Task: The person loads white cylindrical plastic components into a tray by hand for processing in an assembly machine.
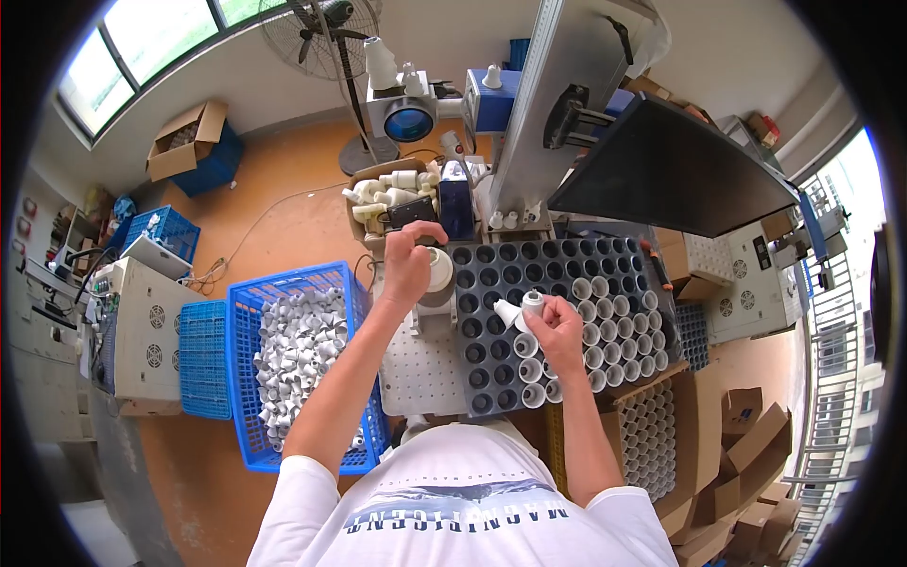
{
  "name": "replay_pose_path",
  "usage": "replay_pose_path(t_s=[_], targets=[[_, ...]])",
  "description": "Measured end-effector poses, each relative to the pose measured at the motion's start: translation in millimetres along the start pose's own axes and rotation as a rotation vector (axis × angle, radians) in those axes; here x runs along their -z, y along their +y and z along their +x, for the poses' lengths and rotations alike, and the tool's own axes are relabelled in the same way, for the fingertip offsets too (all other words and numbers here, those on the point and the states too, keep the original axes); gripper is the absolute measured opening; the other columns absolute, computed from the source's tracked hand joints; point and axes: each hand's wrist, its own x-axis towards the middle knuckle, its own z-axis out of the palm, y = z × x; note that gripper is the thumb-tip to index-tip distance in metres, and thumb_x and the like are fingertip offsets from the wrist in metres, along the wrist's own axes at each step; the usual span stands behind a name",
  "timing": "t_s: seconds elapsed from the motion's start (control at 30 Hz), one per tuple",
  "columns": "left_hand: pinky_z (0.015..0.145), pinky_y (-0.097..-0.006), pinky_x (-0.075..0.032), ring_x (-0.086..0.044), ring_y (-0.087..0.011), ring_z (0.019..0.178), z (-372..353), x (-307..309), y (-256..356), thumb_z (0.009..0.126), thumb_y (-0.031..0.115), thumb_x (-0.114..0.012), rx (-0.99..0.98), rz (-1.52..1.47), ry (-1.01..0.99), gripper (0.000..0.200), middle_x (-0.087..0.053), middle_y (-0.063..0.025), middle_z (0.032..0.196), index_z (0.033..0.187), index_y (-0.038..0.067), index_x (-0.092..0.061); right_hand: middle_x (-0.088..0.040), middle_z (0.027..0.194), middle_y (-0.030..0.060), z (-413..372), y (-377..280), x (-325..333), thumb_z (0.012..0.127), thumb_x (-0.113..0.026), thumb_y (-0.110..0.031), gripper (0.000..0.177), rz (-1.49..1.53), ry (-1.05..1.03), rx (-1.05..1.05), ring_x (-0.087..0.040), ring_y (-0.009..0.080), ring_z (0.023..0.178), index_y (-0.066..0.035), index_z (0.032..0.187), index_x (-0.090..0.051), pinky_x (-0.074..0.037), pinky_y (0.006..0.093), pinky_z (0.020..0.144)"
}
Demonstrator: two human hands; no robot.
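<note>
My left hand (411, 265) is raised beside a white round part (440, 268) on a fixture at the perforated plate (422, 364); its fingers are curled, and what they grip, if anything, is hidden. In my right hand (556, 331) is a white plastic part (534, 301), pinched over the black tray (486, 333). Another white cone-shaped part (507, 311) lies against it, tilted. White cups (613, 352) fill many of the tray's round holes at the right and front.
A blue basket (238, 378) of white parts stands at the left. Behind the plate is a box of white fittings (397, 189). A monitor (675, 170) on a metal column (529, 123) overhangs the tray's back right. Cardboard boxes (756, 454) stand at the right.
</note>
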Motion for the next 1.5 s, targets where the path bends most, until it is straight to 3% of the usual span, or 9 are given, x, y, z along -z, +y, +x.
replay_pose_path(t_s=[0.13, 0.4, 0.63, 0.73, 0.87, 1.07, 1.13, 1.27, 1.5], targets=[[0.066, -0.0265, -0.044, -0.054, -0.0183, 0.063, 2.5, 8.7, 10.5, 0.059, 0.001, -0.034, 0.014, -0.135, 0.088, 0.023, -0.060, -0.0107, 0.063, 0.055, -0.006, -0.055, -0.065, 0.111, 0.0121, 29.3, -36.2, -69.6, 0.081, -0.072, -0.009, 0.029, 0.211, -0.084, 0.205, -0.056, 0.0107, 0.088, -0.003, 0.071, -0.045, -0.045, 0.0262, 0.079], [0.070, -0.0261, -0.044, -0.055, -0.0140, 0.067, -75.2, 225.5, -59.0, 0.068, 0.000, -0.036, 0.012, 0.289, 0.631, 0.026, -0.063, -0.0082, 0.072, 0.067, -0.005, -0.062, -0.064, 0.115, 0.0138, 46.8, -13.8, -139.4, 0.078, -0.075, -0.009, 0.033, -0.042, -0.111, 0.493, -0.060, 0.0277, 0.107, -0.003, 0.070, -0.044, -0.047, 0.0333, 0.089], [0.078, -0.0466, -0.040, -0.054, -0.0371, 0.079, -463.0, 314.6, -311.1, 0.080, 0.015, -0.047, 0.966, 0.617, 0.729, 0.032, -0.057, -0.0307, 0.088, 0.093, -0.013, -0.049, -0.061, 0.118, 0.0178, 39.8, -5.1, -111.8, 0.078, -0.073, -0.013, 0.026, -0.170, -0.080, 0.524, -0.057, 0.0318, 0.110, -0.004, 0.075, -0.049, -0.046, 0.0373, 0.090], [0.087, -0.0452, -0.046, -0.059, -0.0393, 0.102, -568.9, 246.2, -203.5, 0.086, 0.017, -0.042, 1.436, 0.731, 0.325, 0.037, -0.059, -0.0275, 0.114, 0.112, -0.009, -0.053, -0.060, 0.116, 0.0185, 39.6, 38.6, -66.4, 0.074, -0.071, -0.017, 0.026, -0.513, 0.009, 0.439, -0.053, 0.0359, 0.112, -0.002, 0.087, -0.054, -0.040, 0.0427, 0.098], [0.070, -0.0427, -0.046, -0.060, -0.0350, 0.087, -638.1, 179.0, -161.7, 0.087, 0.012, -0.040, 1.840, 0.356, 0.494, 0.040, -0.054, -0.0264, 0.120, 0.121, -0.007, -0.043, -0.056, 0.120, 0.0188, 31.5, 93.8, -32.1, 0.075, -0.070, -0.017, 0.044, -0.914, -0.122, 0.200, -0.049, 0.0364, 0.114, 0.001, 0.112, -0.055, -0.040, 0.0423, 0.098], [0.045, -0.0374, -0.043, -0.058, -0.0267, 0.059, -573.3, 202.3, -227.9, 0.085, 0.005, -0.038, 1.454, -0.098, 0.865, 0.050, -0.055, -0.0274, 0.111, 0.134, -0.005, -0.030, -0.061, 0.105, 0.0190, 43.8, 134.0, -24.3, 0.071, -0.065, -0.010, 0.039, -0.921, -0.248, 0.232, -0.053, 0.0377, 0.101, 0.000, 0.108, -0.058, -0.044, 0.0446, 0.090], [0.042, -0.0338, -0.039, -0.055, -0.0220, 0.054, -470.0, 200.8, -206.7, 0.080, 0.004, -0.042, 1.418, 0.265, 0.567, 0.033, -0.059, -0.0211, 0.068, 0.111, -0.005, -0.039, -0.062, 0.101, 0.0196, 48.0, 120.5, -17.1, 0.071, -0.065, -0.017, 0.039, -0.823, -0.199, 0.163, -0.056, 0.0381, 0.098, -0.002, 0.107, -0.060, -0.046, 0.0451, 0.087], [0.052, -0.0284, -0.041, -0.049, -0.0146, 0.052, -389.0, 206.3, -228.7, 0.074, 0.003, -0.056, 1.004, 0.237, 0.494, 0.011, -0.063, -0.0125, 0.070, 0.076, 0.001, -0.046, -0.067, 0.091, 0.0109, 36.4, 74.5, 2.2, 0.075, -0.070, -0.021, 0.038, -0.441, -0.190, 0.019, -0.063, 0.0179, 0.083, -0.001, 0.106, -0.062, -0.048, 0.0318, 0.075], [0.063, -0.0405, -0.047, -0.060, -0.0293, 0.068, -392.5, 144.7, -207.3, 0.074, 0.011, -0.051, 1.195, 0.253, 0.376, 0.016, -0.062, -0.0190, 0.071, 0.076, -0.004, -0.056, -0.062, 0.097, 0.0030, -16.9, 75.1, 32.0, 0.081, -0.071, -0.018, 0.037, -0.303, -0.032, -0.062, -0.056, 0.0134, 0.087, 0.001, 0.111, -0.062, -0.044, 0.0280, 0.080]])
